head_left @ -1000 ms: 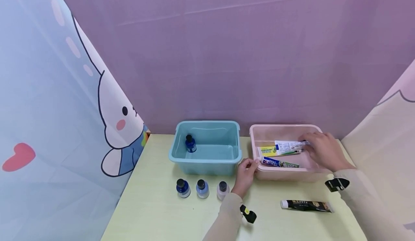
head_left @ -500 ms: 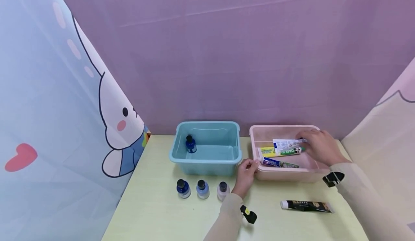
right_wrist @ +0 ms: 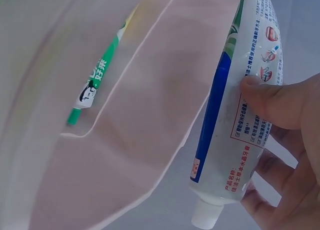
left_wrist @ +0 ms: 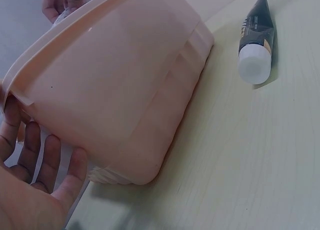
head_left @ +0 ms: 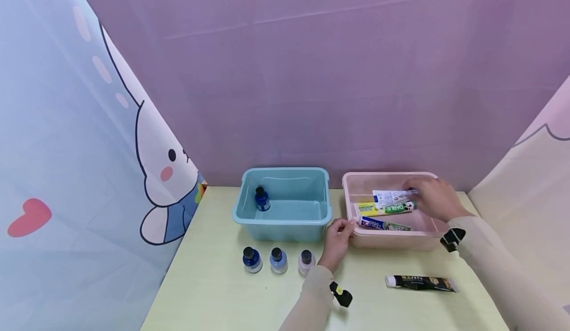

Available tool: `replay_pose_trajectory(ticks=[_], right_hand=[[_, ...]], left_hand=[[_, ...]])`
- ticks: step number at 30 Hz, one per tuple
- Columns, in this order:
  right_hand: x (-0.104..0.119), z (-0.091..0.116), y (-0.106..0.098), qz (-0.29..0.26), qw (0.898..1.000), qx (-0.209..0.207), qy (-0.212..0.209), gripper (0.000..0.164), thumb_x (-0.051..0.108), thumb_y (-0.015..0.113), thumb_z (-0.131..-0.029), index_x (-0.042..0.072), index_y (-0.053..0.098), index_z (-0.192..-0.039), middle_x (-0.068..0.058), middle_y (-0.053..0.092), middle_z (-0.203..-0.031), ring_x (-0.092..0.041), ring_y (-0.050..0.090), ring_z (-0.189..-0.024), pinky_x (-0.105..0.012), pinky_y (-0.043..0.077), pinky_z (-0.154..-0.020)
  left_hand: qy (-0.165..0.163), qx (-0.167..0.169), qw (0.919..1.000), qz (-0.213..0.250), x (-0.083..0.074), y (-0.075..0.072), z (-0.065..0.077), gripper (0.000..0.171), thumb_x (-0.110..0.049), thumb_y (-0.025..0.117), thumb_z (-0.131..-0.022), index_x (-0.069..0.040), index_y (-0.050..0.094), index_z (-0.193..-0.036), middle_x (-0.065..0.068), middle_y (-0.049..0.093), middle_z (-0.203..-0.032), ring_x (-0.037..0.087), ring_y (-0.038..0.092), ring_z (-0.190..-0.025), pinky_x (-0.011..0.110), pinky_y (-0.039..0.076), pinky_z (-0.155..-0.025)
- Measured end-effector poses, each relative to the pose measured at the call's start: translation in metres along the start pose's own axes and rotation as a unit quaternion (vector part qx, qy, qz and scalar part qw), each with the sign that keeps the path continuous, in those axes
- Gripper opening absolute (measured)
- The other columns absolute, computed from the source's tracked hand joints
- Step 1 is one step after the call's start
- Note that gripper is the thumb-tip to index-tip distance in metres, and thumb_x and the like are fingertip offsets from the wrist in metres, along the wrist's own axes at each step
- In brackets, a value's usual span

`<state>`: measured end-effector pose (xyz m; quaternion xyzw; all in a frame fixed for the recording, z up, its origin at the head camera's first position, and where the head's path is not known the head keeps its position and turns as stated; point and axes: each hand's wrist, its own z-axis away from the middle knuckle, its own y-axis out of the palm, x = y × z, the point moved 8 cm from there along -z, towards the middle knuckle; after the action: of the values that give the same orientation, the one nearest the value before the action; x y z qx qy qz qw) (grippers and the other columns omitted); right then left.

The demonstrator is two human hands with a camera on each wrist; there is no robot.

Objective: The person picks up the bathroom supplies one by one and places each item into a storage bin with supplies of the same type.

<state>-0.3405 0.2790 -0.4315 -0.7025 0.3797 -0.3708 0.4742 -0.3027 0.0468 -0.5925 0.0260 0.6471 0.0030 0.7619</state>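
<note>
My right hand [head_left: 432,197] pinches a white toothpaste tube [right_wrist: 230,140] between thumb and fingers, over the pink bin [head_left: 387,242]. In the right wrist view the tube's white cap points down, and its far end leaves the frame. Under it in the bin lies a yellow-and-green toothpaste tube [head_left: 394,209]. A blue-and-green toothpaste tube [head_left: 384,223] leans along the bin's front wall. With thumb and fingers, my left hand [head_left: 337,242] grips the bin's rim at the front left corner. On the table in front of the bin lies a black toothpaste tube [head_left: 420,283] with a white cap.
Left of the pink bin stands a teal bin [head_left: 285,230] with one dark blue bottle [head_left: 262,199] inside. Before it stand a dark blue bottle [head_left: 252,260], a light blue bottle [head_left: 278,260] and a pale bottle [head_left: 307,261] in a row. A purple cloth [head_left: 311,73] hangs behind.
My right hand has shifted left and slightly back with the white toothpaste tube, uncovering more of the yellow-and-green one. The left hand has stayed on the bin's corner.
</note>
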Motion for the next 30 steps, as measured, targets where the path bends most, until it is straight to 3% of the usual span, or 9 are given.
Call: replay_pose_trajectory(ticks=[10, 24, 30], right_hand=[[-0.007, -0.006, 0.008, -0.007, 1.0, 0.023, 0.015, 0.019, 0.005, 0.075, -0.086, 0.014, 0.075, -0.103, -0.009, 0.076, -0.103, -0.031, 0.068, -0.09, -0.051, 0.054, -0.068], [-0.004, -0.02, 0.017, 0.011, 0.999, 0.04, -0.004, 0.018, 0.003, 0.076, -0.083, 0.013, 0.077, -0.098, -0.007, 0.077, -0.098, -0.029, 0.069, -0.089, -0.054, 0.053, -0.082], [-0.007, -0.026, 0.024, 0.029, 0.998, 0.052, -0.007, 0.019, 0.003, 0.077, -0.08, 0.015, 0.077, -0.095, -0.004, 0.077, -0.094, -0.027, 0.07, -0.084, -0.052, 0.053, -0.08]], left_hand=[[-0.001, 0.0, 1.0, 0.004, -0.001, 0.0, 0.0, 0.034, -0.043, 0.062, -0.101, -0.01, 0.069, -0.102, -0.005, 0.058, -0.106, 0.012, 0.057, -0.098, 0.031, 0.055, -0.092], [0.003, 0.0, 1.0, 0.001, -0.001, 0.0, 0.0, 0.03, -0.038, 0.062, -0.102, -0.009, 0.068, -0.1, -0.004, 0.058, -0.103, 0.011, 0.056, -0.094, 0.034, 0.055, -0.089], [-0.001, -0.003, 1.0, 0.001, -0.002, -0.001, 0.002, 0.026, -0.036, 0.06, -0.103, -0.012, 0.068, -0.098, -0.005, 0.057, -0.102, 0.011, 0.056, -0.094, 0.037, 0.055, -0.09]])
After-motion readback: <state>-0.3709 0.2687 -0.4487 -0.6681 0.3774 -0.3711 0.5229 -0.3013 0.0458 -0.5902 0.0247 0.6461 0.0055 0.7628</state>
